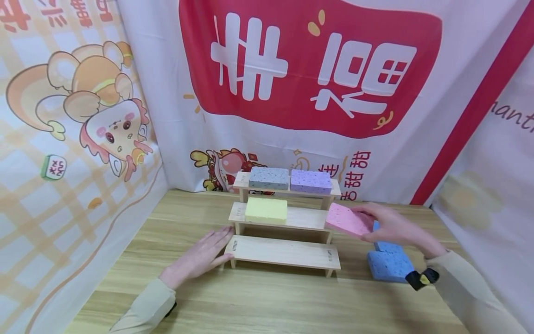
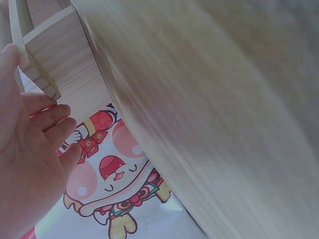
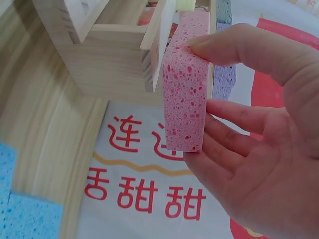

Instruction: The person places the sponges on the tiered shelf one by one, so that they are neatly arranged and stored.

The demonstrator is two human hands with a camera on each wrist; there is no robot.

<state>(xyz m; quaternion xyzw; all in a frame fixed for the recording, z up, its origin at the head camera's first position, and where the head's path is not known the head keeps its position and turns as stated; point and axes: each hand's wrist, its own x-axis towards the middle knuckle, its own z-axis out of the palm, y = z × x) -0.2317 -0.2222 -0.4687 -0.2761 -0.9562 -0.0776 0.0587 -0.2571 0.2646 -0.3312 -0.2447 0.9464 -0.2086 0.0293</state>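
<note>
A small three-tier wooden shelf (image 1: 283, 250) stands on the table. Between its thumb and fingers my right hand (image 1: 390, 225) grips a pink sponge (image 1: 349, 220) at the right end of the middle tier; in the right wrist view the pink sponge (image 3: 185, 89) shows its pitted side. A yellow sponge (image 1: 266, 210) lies on the left part of that tier. On the top tier sit a grey-blue sponge (image 1: 269, 178) and a purple sponge (image 1: 310, 181) side by side. With fingers extended, my left hand (image 1: 204, 253) touches the shelf's left side.
Blue sponges (image 1: 389, 266) lie on the wooden table (image 1: 267, 301) to the right of the shelf, partly behind the right hand and wrist. A printed cloth (image 1: 292, 130) hangs right behind the shelf, and another patterned cloth (image 1: 96, 208) borders the left side.
</note>
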